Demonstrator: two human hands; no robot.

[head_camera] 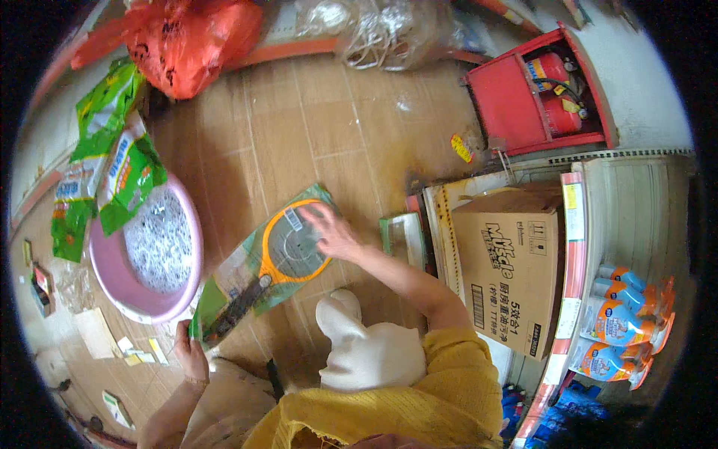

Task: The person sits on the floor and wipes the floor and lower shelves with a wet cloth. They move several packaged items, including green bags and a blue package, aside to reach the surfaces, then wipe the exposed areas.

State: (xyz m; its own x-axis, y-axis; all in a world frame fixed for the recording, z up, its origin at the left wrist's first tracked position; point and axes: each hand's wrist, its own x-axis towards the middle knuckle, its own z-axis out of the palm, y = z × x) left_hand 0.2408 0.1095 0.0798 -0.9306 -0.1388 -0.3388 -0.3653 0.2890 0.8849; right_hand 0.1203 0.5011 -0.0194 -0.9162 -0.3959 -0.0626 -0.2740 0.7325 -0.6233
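Observation:
A packaged electric fly swatter with an orange rim and a black handle lies slanted in front of me in its green and clear wrapper. My left hand grips the package's lower left corner, beside the handle end. Fingers spread, my right hand is over the upper right part of the swatter head, near a barcode sticker; whether it presses on the wrapper is hard to tell. Left of the package stands a pink basin of foamy water, with green plastic packets by its upper rim.
A red bag hangs over the upper left shelf edge. At the upper right stands a red fire extinguisher cabinet. Right of me, shelving holds a cardboard carton and spray bottles. Papers lie on the tiled floor.

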